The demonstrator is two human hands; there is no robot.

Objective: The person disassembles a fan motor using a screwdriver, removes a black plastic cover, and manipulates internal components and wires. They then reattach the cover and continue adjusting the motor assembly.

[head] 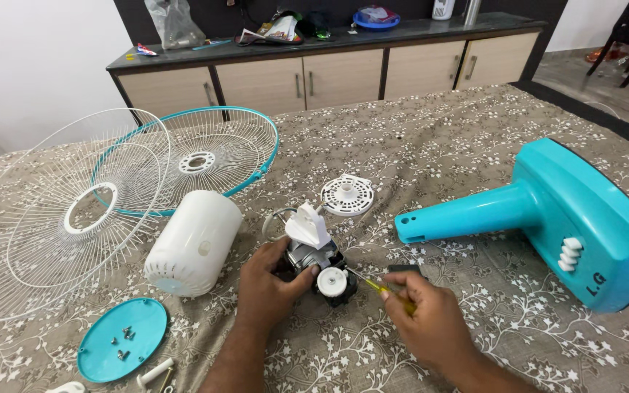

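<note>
We are steadying the fan motor (pixel 319 263) on the patterned bench (pixel 475 131) with our left hand (pixel 269 285), whose fingers are wrapping around the motor's near-left side and holding it down. Our right hand (pixel 431 320) is gripping a yellow-handled screwdriver (pixel 381 287), fingers closed narrow around the handle, with the shaft reaching toward the round white part on the motor's near end; we cannot tell whether the tip is seated in a screw.

The motor is lying just right of the white motor cover (pixel 192 244) and left of the teal fan base (pixel 547 218). A white round plastic piece (pixel 347 195) is resting just behind it, the 2 wire grilles (pixel 111 196) are lying well to its left, and a teal disc (pixel 121 342) carrying small screws is sitting near-left of it.

We are judging the motor to be dense and heavy for its bulk, rigid, with metal that may be a little slick. The white plastic mount on top looks lighter and more fragile, so we are favouring a hold on the metal body rather than on that mount or on the thin wires trailing behind.
</note>
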